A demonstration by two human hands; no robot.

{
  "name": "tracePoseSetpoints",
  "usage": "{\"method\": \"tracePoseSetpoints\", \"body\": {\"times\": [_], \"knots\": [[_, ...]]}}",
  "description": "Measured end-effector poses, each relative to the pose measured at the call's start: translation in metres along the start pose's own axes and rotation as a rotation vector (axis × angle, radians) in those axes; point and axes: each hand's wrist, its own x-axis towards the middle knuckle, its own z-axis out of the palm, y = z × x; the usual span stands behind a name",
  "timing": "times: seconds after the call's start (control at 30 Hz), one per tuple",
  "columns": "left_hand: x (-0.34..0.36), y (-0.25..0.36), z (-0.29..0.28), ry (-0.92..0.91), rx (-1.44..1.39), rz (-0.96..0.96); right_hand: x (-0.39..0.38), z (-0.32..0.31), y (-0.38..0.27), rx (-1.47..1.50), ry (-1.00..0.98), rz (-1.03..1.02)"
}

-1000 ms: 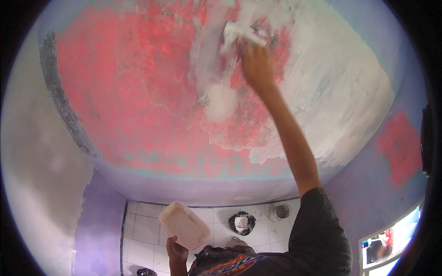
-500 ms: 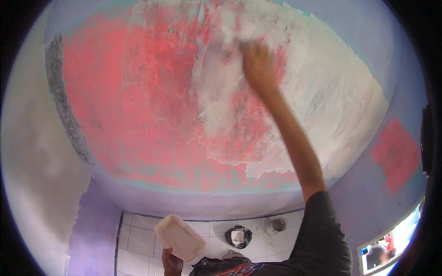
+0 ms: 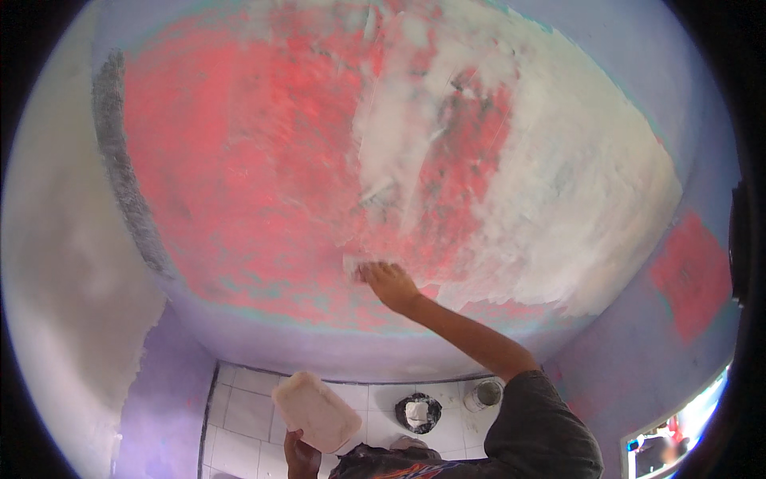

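My right hand [image 3: 389, 286] is at the lower middle of the wall, its fingers closed round a putty scraper [image 3: 352, 266]. The scraper's pale blade lies against the pink part and is smeared by motion. Across the wall [image 3: 207, 152], pink paint shows at left, and whitish putty [image 3: 574, 199] coats much of the right side, with an unevenly coated strip between. Low and left of my body, my left hand [image 3: 302, 457] grips a pale rectangular tub [image 3: 317, 411] by its near edge. Whether anything is inside the tub I cannot tell.
On the white tiled floor [image 3: 247, 411] stand a dark-rimmed container with white stuff [image 3: 417, 413] and a grey-white bucket [image 3: 484, 393]. A side wall [image 3: 64, 263] closes in at left. At lower right is a bright opening [image 3: 678, 439] with a blurred person.
My right hand has swept down and to the left from the upper part of the wall. The whitish strip there looks changed. My left hand still holds the tub in nearly the same place.
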Motion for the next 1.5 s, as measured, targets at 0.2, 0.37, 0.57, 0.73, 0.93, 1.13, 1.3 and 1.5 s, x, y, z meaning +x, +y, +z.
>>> {"method": "tracePoseSetpoints", "body": {"times": [0.2,0.37,0.57,0.73,0.93,1.13,1.3,1.5], "knots": [[-0.003,0.007,-0.01,-0.003,0.042,0.003,0.16,-0.243,0.107,-0.254,0.701,0.198],[0.001,0.003,-0.001,0.023,-0.021,-0.046,0.164,-0.19,0.098,-0.31,0.489,0.191],[0.001,-0.008,0.004,0.028,0.005,-0.041,0.023,0.034,-0.016,-0.171,0.153,-0.059],[-0.005,-0.005,0.007,-0.012,0.009,-0.046,0.122,-0.141,0.07,-0.192,0.659,0.035],[0.007,-0.004,0.008,0.057,0.016,-0.13,0.146,-0.291,0.196,-0.46,0.794,0.196],[0.018,-0.007,0.01,-0.018,0.004,-0.128,-0.009,-0.004,0.056,-0.166,0.228,0.173],[0.013,-0.006,0.002,-0.004,0.005,-0.083,-0.023,-0.007,0.029,0.057,0.191,0.062],[0.019,-0.009,-0.007,-0.02,0.104,-0.062,0.097,-0.299,0.211,-0.407,0.742,0.342]]}}
